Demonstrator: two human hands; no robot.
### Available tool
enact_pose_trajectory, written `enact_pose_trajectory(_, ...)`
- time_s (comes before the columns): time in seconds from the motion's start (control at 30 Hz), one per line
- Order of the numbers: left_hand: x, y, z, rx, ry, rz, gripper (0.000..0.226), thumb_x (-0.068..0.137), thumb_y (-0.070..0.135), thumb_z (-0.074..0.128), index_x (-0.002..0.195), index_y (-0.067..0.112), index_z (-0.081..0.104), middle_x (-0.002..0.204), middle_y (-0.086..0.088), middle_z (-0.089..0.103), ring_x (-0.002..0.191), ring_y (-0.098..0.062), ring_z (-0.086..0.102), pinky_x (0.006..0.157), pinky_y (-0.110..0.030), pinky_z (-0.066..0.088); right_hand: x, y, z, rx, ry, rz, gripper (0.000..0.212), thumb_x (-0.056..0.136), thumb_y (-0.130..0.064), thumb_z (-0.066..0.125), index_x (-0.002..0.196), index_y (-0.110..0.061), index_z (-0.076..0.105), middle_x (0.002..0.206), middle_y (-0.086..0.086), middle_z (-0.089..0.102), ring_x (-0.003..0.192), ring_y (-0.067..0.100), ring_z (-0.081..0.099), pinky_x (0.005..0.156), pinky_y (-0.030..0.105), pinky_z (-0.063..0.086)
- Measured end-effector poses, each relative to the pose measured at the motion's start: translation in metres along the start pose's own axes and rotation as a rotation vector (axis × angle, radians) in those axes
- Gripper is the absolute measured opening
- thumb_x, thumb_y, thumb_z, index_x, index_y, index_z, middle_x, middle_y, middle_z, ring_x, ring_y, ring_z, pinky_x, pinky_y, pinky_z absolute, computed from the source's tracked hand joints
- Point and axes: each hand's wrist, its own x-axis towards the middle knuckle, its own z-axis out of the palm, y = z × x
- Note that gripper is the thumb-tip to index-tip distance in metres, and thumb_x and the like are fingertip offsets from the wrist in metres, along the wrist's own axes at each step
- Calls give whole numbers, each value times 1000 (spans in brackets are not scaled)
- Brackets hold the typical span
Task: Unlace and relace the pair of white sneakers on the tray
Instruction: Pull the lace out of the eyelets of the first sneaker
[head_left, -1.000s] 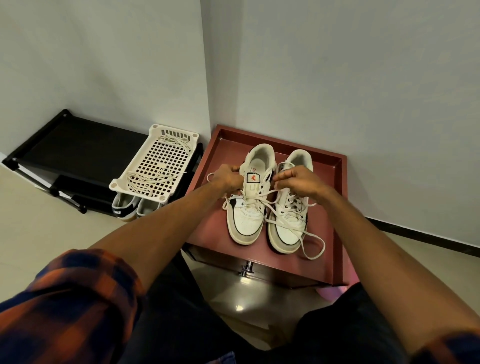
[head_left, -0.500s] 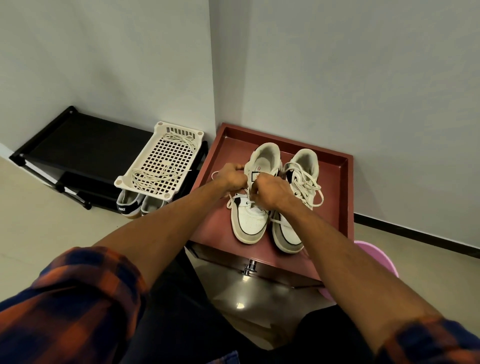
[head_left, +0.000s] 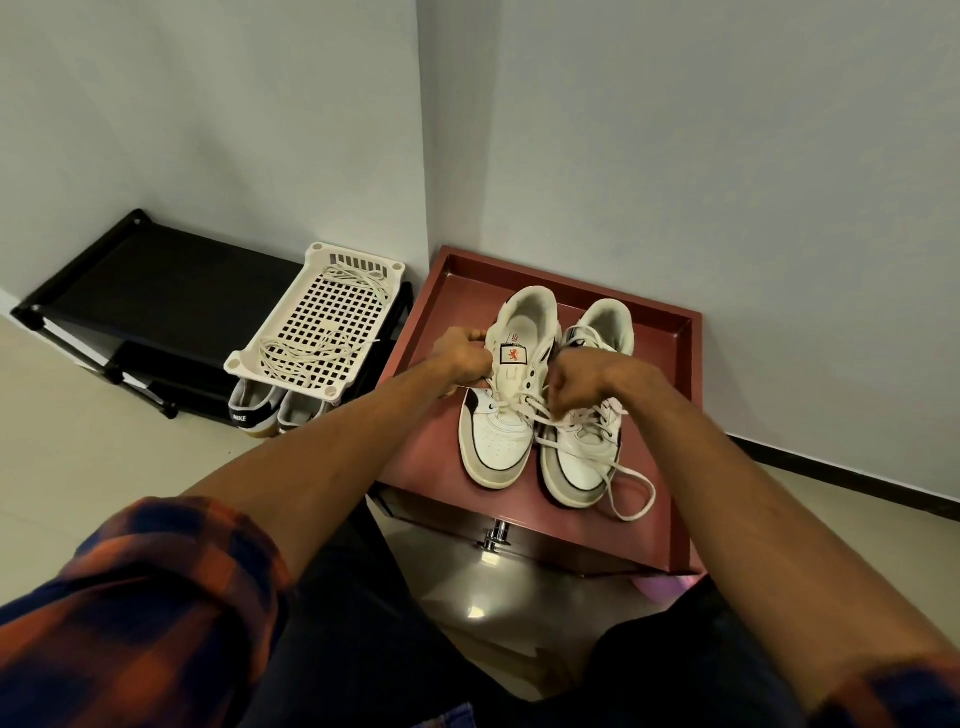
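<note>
Two white sneakers stand side by side on a dark red tray (head_left: 670, 467), toes toward me. The left sneaker (head_left: 501, 436) has an orange badge on its tongue; its lace (head_left: 530, 408) crosses only the lower eyelets. My left hand (head_left: 462, 358) grips that shoe's upper left edge beside the tongue. My right hand (head_left: 587, 384) is curled over the gap between the shoes, pinching the lace. The right sneaker (head_left: 579, 462) is laced, and a loose lace loop (head_left: 636, 493) trails off its toe onto the tray.
A white perforated basket (head_left: 317, 327) holding loose laces sits on a black shoe rack (head_left: 135, 291) to the left, with another pair of sneakers (head_left: 260, 410) beneath it. The tray sits in the wall corner, on a cabinet with a metal knob (head_left: 496, 538). A pink object (head_left: 662, 587) shows below.
My right hand has shifted right and slightly down, off the left sneaker's tongue, uncovering the badge and drawing lace out. A lace loop now lies by the right sneaker's toe. My left hand stayed put.
</note>
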Motion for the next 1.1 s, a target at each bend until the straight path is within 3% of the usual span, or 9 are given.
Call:
enact_pose_trajectory(0.13, -1, 2, -2, 28, -8, 11, 63, 77, -16, 63, 133, 12, 59, 98, -12, 73, 75, -25, 74, 66, -40, 63, 4, -29, 7, 103, 371, -76, 12, 83, -36, 77, 88, -25, 79, 82, -8, 71, 81, 12, 67, 75, 29, 51)
enact_pose_trajectory(0.23, -1, 1, -1, 44, -11, 14, 63, 77, -16, 62, 133, 12, 59, 96, -15, 73, 75, -28, 74, 67, -43, 63, 18, -47, 28, -1, 422, 1, 26, 84, -41, 74, 102, -22, 77, 99, 2, 72, 94, 24, 68, 76, 33, 52)
enact_pose_trajectory(0.4, -3, 2, -1, 65, -3, 33, 61, 77, -13, 62, 132, 13, 60, 97, -16, 73, 75, -30, 74, 67, -47, 63, 27, -54, 40, -29, 456, 7, 21, 89, -29, 70, 105, -15, 72, 108, 7, 70, 101, 32, 67, 75, 35, 48)
enact_pose_trajectory(0.5, -4, 4, -1, 106, 12, 48, 61, 77, -12, 63, 133, 13, 59, 101, -15, 72, 77, -28, 74, 68, -46, 63, 25, -42, 33, 15, 374, -42, 11, 88, -25, 68, 94, -19, 75, 97, 3, 73, 93, 25, 68, 77, 36, 54)
enact_pose_trajectory(0.6, -5, 5, 0, 173, 36, 68, 58, 78, -8, 65, 132, 12, 61, 97, -13, 72, 70, -24, 73, 68, -44, 63, 15, -22, 22, 188, 171, -132, 14, 83, -13, 69, 70, -9, 73, 65, 9, 68, 60, 14, 59, 63, 36, 52)
enact_pose_trajectory(0.7, -5, 5, 0, 181, 37, 54, 57, 78, -7, 67, 131, 14, 60, 95, -11, 72, 69, -24, 73, 79, -45, 62, -8, -2, 7, 139, -198, -22, 19, 81, -11, 78, 66, -4, 69, 50, 0, 60, 50, 13, 52, 51, 24, 43)
enact_pose_trajectory(0.77, -7, 8, 0, 172, 28, 53, 59, 80, -8, 68, 134, 12, 57, 102, -13, 71, 76, -26, 73, 76, -46, 62, -18, 8, -2, 49, -261, 50, 24, 78, -14, 81, 59, -11, 67, 53, -2, 62, 54, 14, 56, 55, 24, 46)
enact_pose_trajectory(0.97, -9, 8, 1, 166, 32, 50, 59, 81, -10, 66, 135, 11, 56, 101, -11, 68, 75, -25, 73, 72, -43, 63, -6, -11, -5, -85, 267, -34, 24, 81, -38, 77, 66, -23, 66, 66, -8, 64, 73, 15, 65, 68, 33, 49)
enact_pose_trajectory(1.1, -10, 8, 0, 175, 35, 65, 60, 80, -9, 65, 136, 13, 56, 97, -13, 69, 67, -23, 71, 66, -40, 63, 14, -46, 21, -96, 386, -8, 23, 86, -40, 72, 99, -22, 73, 93, 0, 68, 93, 24, 67, 74, 32, 48)
